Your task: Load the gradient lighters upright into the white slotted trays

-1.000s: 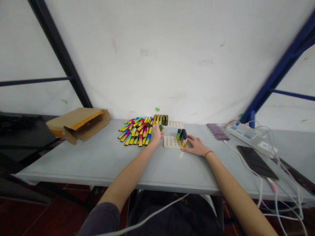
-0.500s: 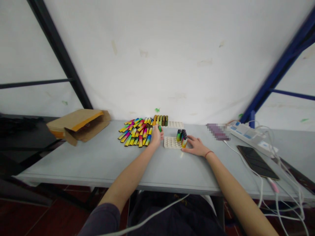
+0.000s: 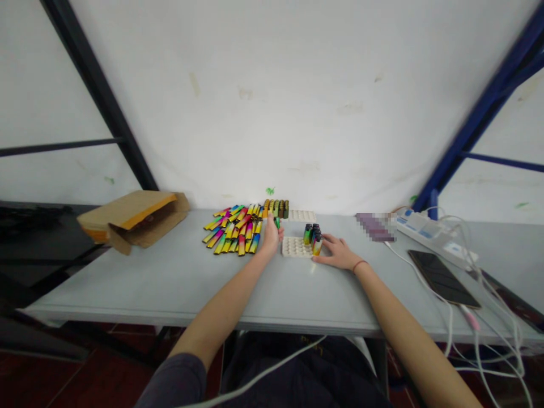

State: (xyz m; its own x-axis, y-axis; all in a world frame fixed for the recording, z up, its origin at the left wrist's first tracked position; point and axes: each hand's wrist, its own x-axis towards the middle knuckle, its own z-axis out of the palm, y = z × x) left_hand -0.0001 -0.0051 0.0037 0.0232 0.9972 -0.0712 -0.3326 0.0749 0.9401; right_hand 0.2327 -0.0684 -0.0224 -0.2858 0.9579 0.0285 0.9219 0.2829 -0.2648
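My left hand (image 3: 270, 237) is closed round a green lighter (image 3: 277, 222), its end showing above the fingers. A white tray (image 3: 294, 246) with rows of round holes lies just to the right of that hand. Several rainbow-coloured lighters with dark tops (image 3: 317, 243) stand upright at the tray's right end. My right hand (image 3: 339, 253) grips this end, thumb at the near corner and fingers beside the lighters. Left of my left hand, many shiny multicoloured lighters (image 3: 232, 231) lie in a loose pile.
Behind my left hand, a block of upright gold and green lighters (image 3: 276, 208) stands beside another white tray (image 3: 302, 215) against the wall. An open cardboard box (image 3: 136, 218) is at left. At right are a phone (image 3: 444, 277), a power strip (image 3: 437, 238) and loose white cables.
Both hands stay almost where they were. The green lighter in my left hand shows slightly differently, and the whole view has shifted a little.
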